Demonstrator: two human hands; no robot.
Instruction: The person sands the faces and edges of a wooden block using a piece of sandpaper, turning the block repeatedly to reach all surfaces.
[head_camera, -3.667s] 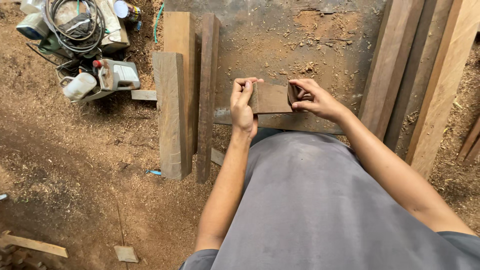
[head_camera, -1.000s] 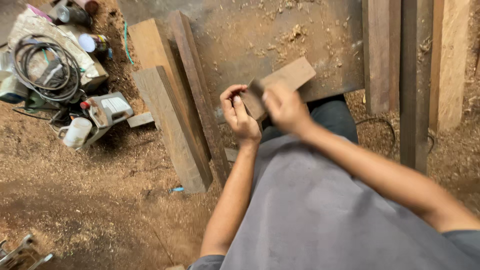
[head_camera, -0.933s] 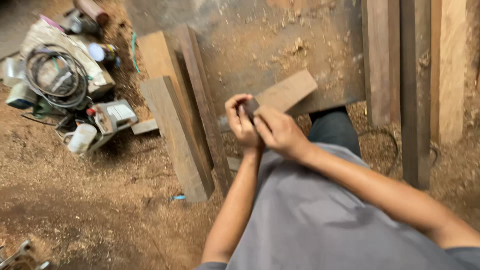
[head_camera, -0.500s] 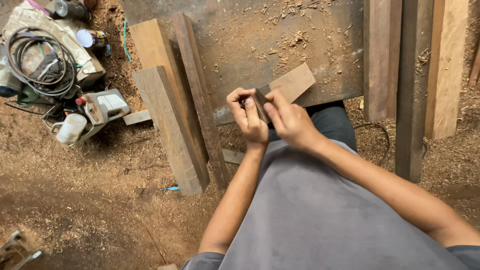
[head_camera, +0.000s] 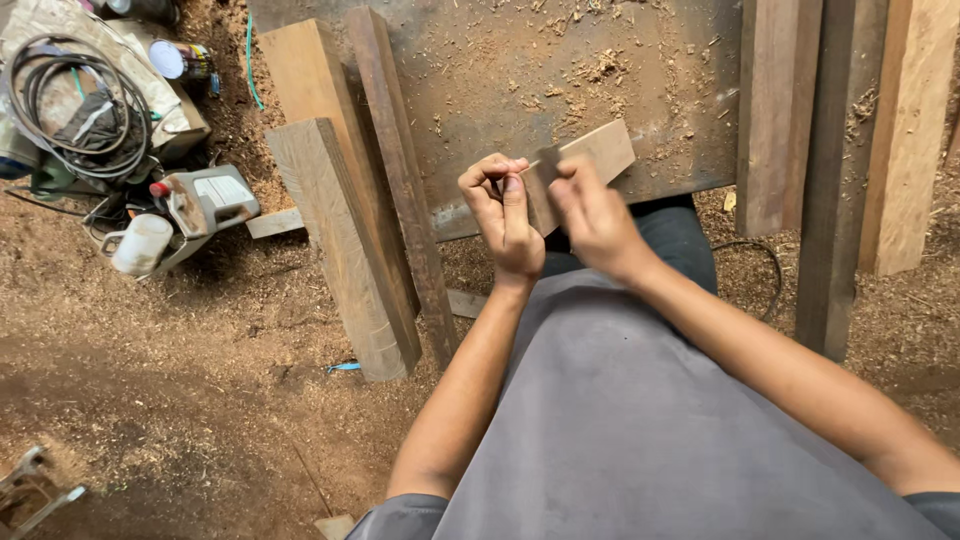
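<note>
A short flat wooden block (head_camera: 590, 160) is held tilted in front of my body, over the edge of a sawdust-strewn workbench (head_camera: 560, 70). My left hand (head_camera: 503, 215) is curled shut at the block's near left end, thumb and fingers pinching its edge. My right hand (head_camera: 592, 215) grips the block's underside from the right. Whether a small dark piece sits between my fingers cannot be told.
Several long planks (head_camera: 345, 200) lean against the bench's left side, more planks (head_camera: 830, 150) on the right. On the sawdust floor at the left lie a power tool (head_camera: 205, 200), a white cup (head_camera: 140, 243), coiled cable (head_camera: 75, 100) and a can (head_camera: 180, 58).
Earlier the block lay flat on the bench under both hands. Since then I lifted it, turned it diagonal, and my hands closed in at its near end.
</note>
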